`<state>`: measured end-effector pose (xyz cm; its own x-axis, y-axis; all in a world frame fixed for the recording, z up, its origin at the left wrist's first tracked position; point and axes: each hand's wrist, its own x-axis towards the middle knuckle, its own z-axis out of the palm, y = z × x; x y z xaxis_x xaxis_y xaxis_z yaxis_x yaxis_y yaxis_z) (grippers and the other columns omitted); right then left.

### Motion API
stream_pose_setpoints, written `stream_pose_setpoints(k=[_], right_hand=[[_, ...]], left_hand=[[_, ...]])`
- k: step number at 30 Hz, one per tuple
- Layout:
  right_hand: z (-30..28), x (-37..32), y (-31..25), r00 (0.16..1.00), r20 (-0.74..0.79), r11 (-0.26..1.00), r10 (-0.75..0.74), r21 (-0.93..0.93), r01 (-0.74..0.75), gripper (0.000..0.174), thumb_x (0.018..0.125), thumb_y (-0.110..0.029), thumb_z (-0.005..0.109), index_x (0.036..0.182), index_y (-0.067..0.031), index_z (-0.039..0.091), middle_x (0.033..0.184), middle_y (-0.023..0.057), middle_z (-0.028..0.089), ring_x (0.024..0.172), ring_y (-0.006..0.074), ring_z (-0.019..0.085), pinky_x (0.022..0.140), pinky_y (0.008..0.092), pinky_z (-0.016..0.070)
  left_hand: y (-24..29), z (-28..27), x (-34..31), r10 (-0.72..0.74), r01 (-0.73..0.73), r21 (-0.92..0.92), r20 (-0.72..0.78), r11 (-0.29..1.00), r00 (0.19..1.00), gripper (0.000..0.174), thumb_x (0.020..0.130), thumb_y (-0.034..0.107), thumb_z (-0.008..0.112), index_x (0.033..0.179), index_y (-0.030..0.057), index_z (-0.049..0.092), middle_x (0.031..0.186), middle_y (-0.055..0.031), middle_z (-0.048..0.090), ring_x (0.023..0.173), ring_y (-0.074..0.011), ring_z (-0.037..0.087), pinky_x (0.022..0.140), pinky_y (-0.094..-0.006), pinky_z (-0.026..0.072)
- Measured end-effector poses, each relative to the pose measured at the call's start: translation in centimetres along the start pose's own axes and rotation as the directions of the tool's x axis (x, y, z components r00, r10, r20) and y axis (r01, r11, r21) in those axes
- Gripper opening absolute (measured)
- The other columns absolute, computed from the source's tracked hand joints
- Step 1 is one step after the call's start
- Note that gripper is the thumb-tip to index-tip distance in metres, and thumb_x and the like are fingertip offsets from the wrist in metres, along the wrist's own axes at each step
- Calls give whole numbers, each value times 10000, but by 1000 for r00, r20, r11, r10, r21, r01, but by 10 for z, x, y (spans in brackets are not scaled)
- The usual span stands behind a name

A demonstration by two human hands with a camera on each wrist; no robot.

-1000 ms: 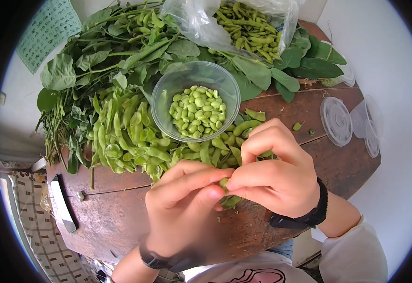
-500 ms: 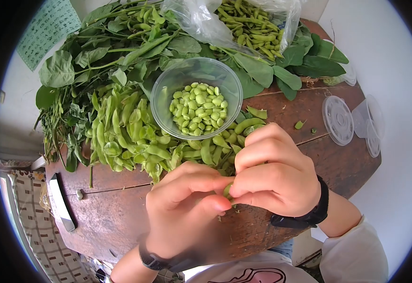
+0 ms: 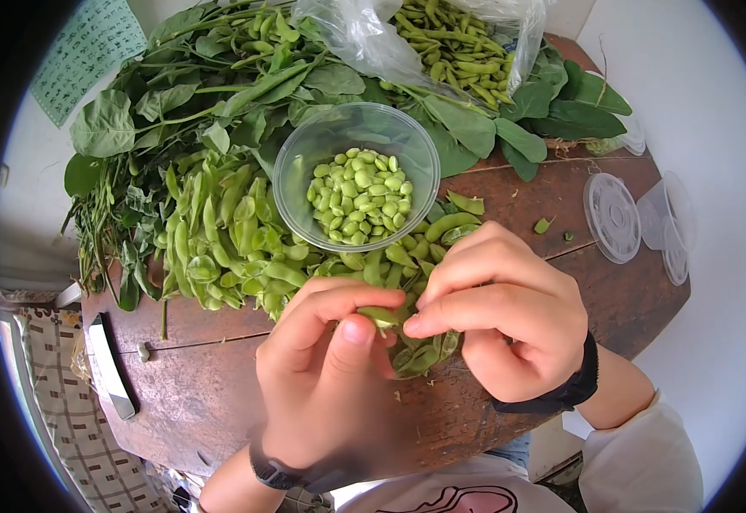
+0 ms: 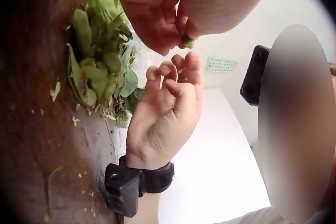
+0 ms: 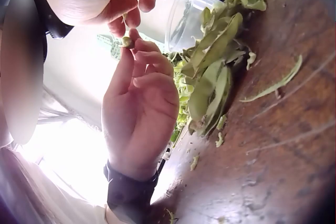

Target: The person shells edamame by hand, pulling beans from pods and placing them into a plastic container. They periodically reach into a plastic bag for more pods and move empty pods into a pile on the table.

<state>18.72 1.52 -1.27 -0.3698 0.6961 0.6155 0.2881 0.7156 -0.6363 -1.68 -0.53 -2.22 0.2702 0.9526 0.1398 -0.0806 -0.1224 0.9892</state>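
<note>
My left hand [image 3: 326, 359] pinches a green soybean pod [image 3: 379, 317] between its thumb and index finger, above the table. In the right wrist view the small pod [image 5: 127, 42] shows at the tips of that hand. My right hand [image 3: 510, 321] is just to the right, its fingers loosely bent and its thumb tip near the pod's end. Nothing shows held in it in the left wrist view, where its fingers [image 4: 195, 69] face the pod. Behind the hands, a clear plastic bowl [image 3: 283, 201] holds shelled green beans [image 3: 360, 197].
Pods and split shells [image 3: 228, 231] lie heaped around the bowl. Leafy stalks [image 3: 185, 111] and a clear bag [image 3: 347, 38] of pods [image 3: 458, 56] fill the back. A phone [image 3: 115, 372] lies at the table's left. Plastic lids [image 3: 610, 218] and a cup [image 3: 659, 205] are at the right.
Both hands were together at the pod. Now my right fingers have drawn away from it and loosened, and my left hand has shifted slightly left with the pod, exposing more of it.
</note>
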Motion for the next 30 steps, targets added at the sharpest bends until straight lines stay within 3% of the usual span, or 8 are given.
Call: stream_pose_setpoints(k=[6, 12, 15, 19, 21, 25, 27, 30], right_hand=[[2, 4, -5, 1000, -21, 994, 0, -111, -2, 294, 683, -79, 858, 948, -154, 752, 972, 30, 619, 865, 244, 525, 764, 349, 441], [0, 3, -2, 1000, 18, 985, -16, -170, 19, 338, 660, -218, 892, 957, -185, 735, 976, 13, 588, 887, 251, 507, 783, 360, 433], [0, 3, -3, 999, 32, 983, -21, -181, 26, 337, 662, -225, 891, 954, -198, 725, 983, 8, 578, 909, 256, 498, 799, 365, 429], [4, 3, -5, 999, 9, 977, -34, -213, 35, 338, 651, -198, 886, 941, -207, 712, 989, 5, 579, 915, 259, 491, 804, 365, 427], [4, 1, -3, 999, 5, 972, -40, -230, 40, 342, 626, -163, 878, 914, -200, 696, 993, 0, 580, 911, 263, 491, 800, 364, 427], [8, 0, -3, 999, -11, 976, -37, -213, 34, 332, 608, -132, 865, 879, -192, 684, 982, -6, 581, 912, 260, 491, 797, 360, 427], [8, -1, -5, 998, -6, 973, -67, -220, 64, 273, 660, -140, 808, 881, -149, 649, 976, -18, 571, 957, 247, 503, 809, 344, 436], [6, -4, -2, 989, 5, 956, -147, -257, 143, 224, 679, -158, 753, 879, -141, 652, 976, -14, 588, 947, 240, 515, 802, 342, 444]], left_hand=[[0, -1, -1, 6, -19, 101, 124, 995, 992, 350, 1078, 245, 425, 1134, -60, 589, 1086, -128, 567, 772, -149, 596, 619, -268, 516], [3, -2, 2, 10, -25, 77, 192, 997, 981, 436, 1081, 290, 404, 1199, -87, 590, 1102, -150, 576, 785, -166, 606, 637, -268, 518], [2, -3, 3, 78, -107, 104, 252, 989, 965, 472, 1077, 325, 414, 1209, -93, 588, 1095, -157, 579, 774, -174, 611, 642, -275, 522], [-2, -1, 1, 51, -72, 104, 195, 992, 979, 497, 1070, 367, 425, 1188, -80, 605, 1077, -159, 589, 748, -177, 612, 637, -285, 521], [-4, -1, 2, 143, -194, 265, 201, 945, 969, 507, 1058, 400, 442, 1163, -61, 626, 1051, -162, 612, 733, -185, 624, 631, -291, 522], [-2, 0, 3, 176, -236, 317, 208, 919, 962, 483, 1053, 395, 462, 1133, -47, 642, 1023, -162, 639, 721, -191, 643, 621, -295, 521], [3, 2, 2, 146, -205, 374, 179, 904, 973, 316, 974, 295, 606, 1103, 15, 676, 1034, -127, 690, 855, -260, 673, 732, -339, 544], [4, 0, 2, 172, -243, 372, 214, 896, 962, 321, 963, 317, 613, 1099, 36, 685, 1045, -112, 699, 854, -264, 675, 757, -349, 542]])
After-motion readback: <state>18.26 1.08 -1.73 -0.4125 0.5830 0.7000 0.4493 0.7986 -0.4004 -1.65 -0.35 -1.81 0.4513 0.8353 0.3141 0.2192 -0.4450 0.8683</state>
